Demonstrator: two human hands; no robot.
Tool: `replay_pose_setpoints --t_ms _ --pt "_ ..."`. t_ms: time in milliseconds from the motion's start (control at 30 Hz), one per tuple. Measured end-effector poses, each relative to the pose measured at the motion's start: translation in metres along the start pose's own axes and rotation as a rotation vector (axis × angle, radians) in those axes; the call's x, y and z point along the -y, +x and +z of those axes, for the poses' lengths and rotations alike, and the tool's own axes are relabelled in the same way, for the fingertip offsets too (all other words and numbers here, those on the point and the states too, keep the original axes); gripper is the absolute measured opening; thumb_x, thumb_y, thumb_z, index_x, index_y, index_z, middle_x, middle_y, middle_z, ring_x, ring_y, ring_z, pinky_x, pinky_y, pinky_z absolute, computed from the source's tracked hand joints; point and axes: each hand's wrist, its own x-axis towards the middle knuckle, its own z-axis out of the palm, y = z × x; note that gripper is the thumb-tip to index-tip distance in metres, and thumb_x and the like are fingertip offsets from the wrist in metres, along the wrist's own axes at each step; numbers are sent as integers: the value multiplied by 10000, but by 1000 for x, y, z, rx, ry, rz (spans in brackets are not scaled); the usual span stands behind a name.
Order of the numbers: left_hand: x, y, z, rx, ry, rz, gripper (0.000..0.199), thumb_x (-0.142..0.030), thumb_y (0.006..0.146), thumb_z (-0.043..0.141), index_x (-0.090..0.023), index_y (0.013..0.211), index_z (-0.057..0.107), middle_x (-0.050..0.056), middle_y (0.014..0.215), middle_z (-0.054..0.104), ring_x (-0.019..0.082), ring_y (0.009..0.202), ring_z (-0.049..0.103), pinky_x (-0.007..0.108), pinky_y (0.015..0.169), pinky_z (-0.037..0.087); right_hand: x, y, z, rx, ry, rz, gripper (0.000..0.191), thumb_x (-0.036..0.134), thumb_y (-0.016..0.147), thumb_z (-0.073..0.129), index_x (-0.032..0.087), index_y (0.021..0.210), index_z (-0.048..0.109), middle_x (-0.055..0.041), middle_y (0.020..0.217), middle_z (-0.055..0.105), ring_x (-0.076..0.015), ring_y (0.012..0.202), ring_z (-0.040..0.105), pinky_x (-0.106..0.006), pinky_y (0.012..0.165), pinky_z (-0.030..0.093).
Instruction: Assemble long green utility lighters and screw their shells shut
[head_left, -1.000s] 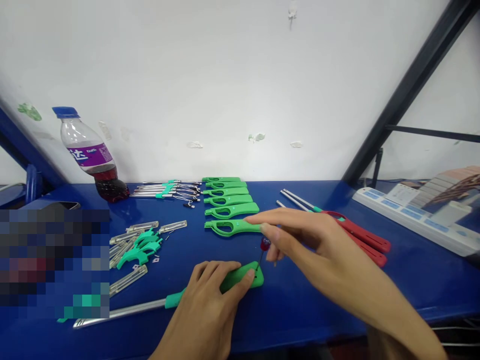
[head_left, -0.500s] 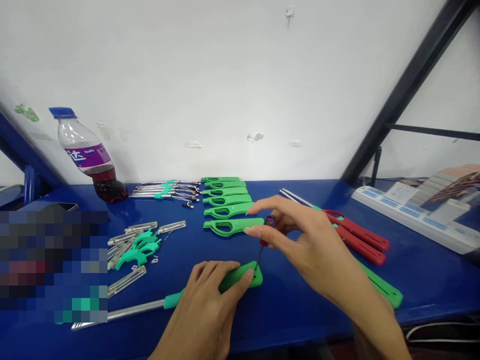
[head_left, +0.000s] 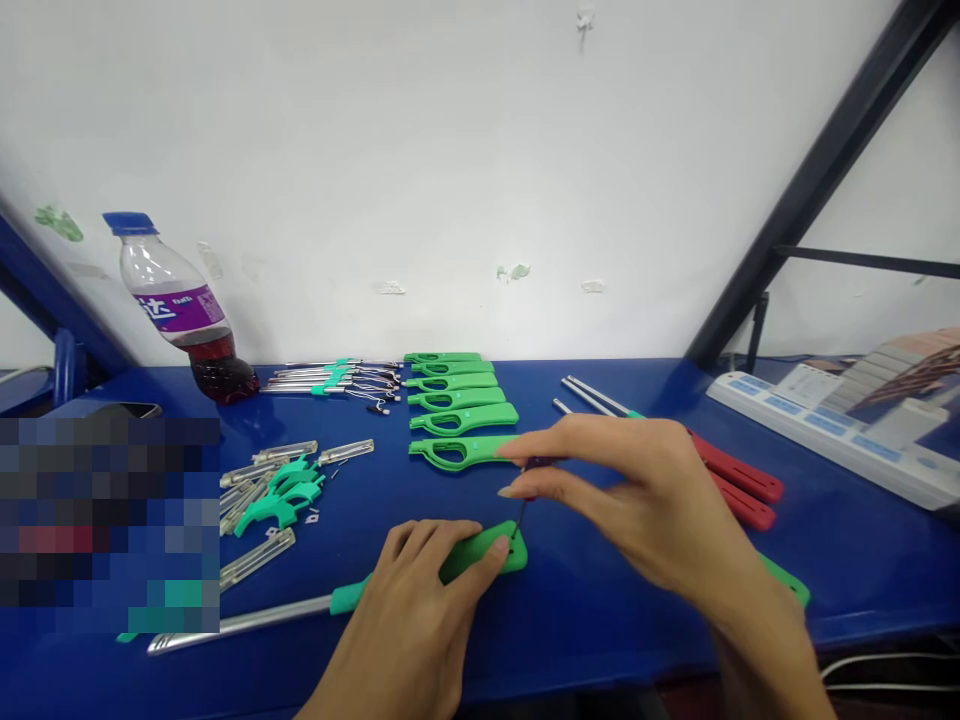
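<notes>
Green lighter (head_left: 469,553), blue tabletop (head_left: 600,630), red handles (head_left: 720,458)

Purple label (head_left: 187,314) on soda bottle (head_left: 210,350) bore large white "达", smaller "FANTA" to its right; rest too small.

Soft, even light brightens the white wall (head_left: 465,170) and lays a dull sheen on the blue tabletop (head_left: 637,640), while I see the bottle (head_left: 184,312) stretched aslant near nine o'clock, coarse pixel blocks (head_left: 109,510) masking between eight and nine, and gloom below the table's edge at five.
</notes>
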Motion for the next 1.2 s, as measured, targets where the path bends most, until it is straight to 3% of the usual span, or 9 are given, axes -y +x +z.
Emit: replay_pose_setpoints --t_ms 133,233,333,400,533,667,867,1000,1200 --pt "1 1 0 -7 -14 1 533 -1 1008 466 -270 1427 655 112 1333 731 296 1156 704 496 925 613 4 -2 4 -65 -205 -106 194 422 1015 773 286 1118 866 -1 841 815 -175 716 736 -306 664 526" --pt "0 2 -1 -17 -17 6 526 7 999 466 -256 1411 661 122 1318 736 299 1132 712 504 906 617 9 -5 2 9 -176 -48 257 365 1084 678 282 1285 816 -29 1112 852 -205 949 797 -311 844 595" --pt "-1 4 -2 -42 -19 20 516 24 980 460 -224 1376 678 141 1279 747 305 1087 724 514 869 628 11 -6 0 83 -19 6 350 191 1103 577 325 1366 766 20 1321 813 -186 1161 781 -283 1003 592" --pt "-1 6 -2 -59 -21 28 512 29 971 458 -216 1358 688 145 1257 754 308 1065 728 514 844 633 10 -5 0 74 21 13 340 148 1093 583 333 1291 789 46 1230 839 -153 1073 797 -246 942 600" --pt "-2 7 -1 -70 -19 20 512 25 971 462 -226 1351 697 139 1258 756 310 1070 729 513 843 636 5 0 2 -50 -67 -58 88 204 999 793 277 1043 814 58 938 822 -120 843 754 -218 800 554" --pt "-3 5 -1 -72 -17 22 509 23 973 463 -231 1348 697 127 1257 758 297 1071 731 494 854 634 5 0 3 -78 -139 -88 103 275 972 840 313 1068 832 64 877 745 -103 771 689 -226 708 500" --pt "-2 5 -3 -78 -16 21 522 27 963 476 -241 1358 688 120 1253 762 303 1068 731 504 856 630 16 -11 -3 118 9 -9 371 134 1088 612 364 1350 741 89 1297 799 -102 1178 747 -190 1026 530" --pt "-1 5 -3 -75 -8 22 527 26 959 474 -235 1365 685 135 1268 757 314 1081 726 516 858 632 13 -8 -4 75 -4 -1 281 144 1076 652 325 1258 766 97 1096 829 -81 967 768 -170 866 545" --pt "-1 4 -2 -66 -17 18 526 29 964 464 -239 1351 698 127 1258 759 306 1066 726 514 858 632 7 -1 -1 -10 -118 -15 133 223 997 807 336 1064 825 82 851 717 -93 774 661 -215 711 477"
